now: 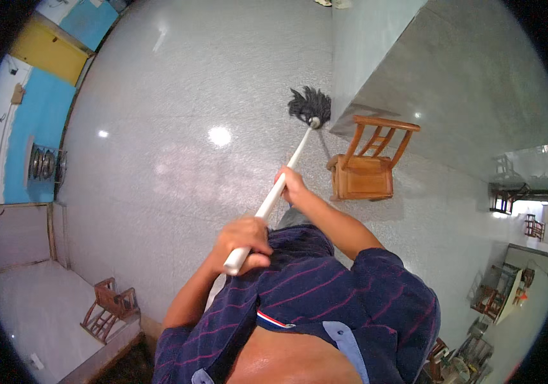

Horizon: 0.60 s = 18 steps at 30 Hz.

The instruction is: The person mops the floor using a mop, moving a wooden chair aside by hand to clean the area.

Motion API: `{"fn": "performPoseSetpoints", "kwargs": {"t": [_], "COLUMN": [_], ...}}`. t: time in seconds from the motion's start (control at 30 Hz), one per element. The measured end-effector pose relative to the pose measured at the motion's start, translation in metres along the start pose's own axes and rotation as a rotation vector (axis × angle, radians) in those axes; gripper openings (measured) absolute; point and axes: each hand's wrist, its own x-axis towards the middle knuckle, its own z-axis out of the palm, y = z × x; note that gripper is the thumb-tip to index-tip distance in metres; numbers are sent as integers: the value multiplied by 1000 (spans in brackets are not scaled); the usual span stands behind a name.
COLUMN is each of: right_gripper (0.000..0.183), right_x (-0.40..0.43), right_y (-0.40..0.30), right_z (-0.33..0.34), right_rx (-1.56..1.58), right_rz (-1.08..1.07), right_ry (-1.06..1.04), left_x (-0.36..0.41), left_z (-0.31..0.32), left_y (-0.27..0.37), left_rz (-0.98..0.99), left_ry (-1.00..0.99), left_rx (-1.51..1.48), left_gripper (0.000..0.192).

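Observation:
A mop with a long white handle (270, 200) slants up and away from my body. Near the handle's top end, my left hand (243, 241) is wrapped around it and looks slightly blurred. Farther down, my right hand (291, 185) grips the same handle from its right side. The dark mop head (310, 104), with its strands fanned out, rests on the shiny grey floor (197, 91) close to a wall corner. A wooden chair (364, 175) stands just right of the mop handle, its backrest towards the wall.
The pale wall (374, 53) juts in at upper right. A darker wooden chair (111, 307) is at lower left. Metal pots or bowls on a rack (43, 162) stand by the blue-and-white wall (39, 129). Several chairs and a table (509, 295) lie far right.

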Motion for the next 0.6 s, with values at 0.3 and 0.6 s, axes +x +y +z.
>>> {"fn": "performPoseSetpoints", "kwargs": {"t": [0.3,0.6], "right_gripper": [12,14], "right_x": [-80,25], "right_y": [13,-57], "right_z": [36,-21], "right_rx": [225,-97], "right_rz": [107,-83], "right_ry": [22,80], "left_x": [14,34], "left_z": [-10,25], "left_y": [48,-55], "left_rz": [31,-1], "left_ry": [109,-27], "left_rx": [-206,20], "left_gripper": [23,12]}}
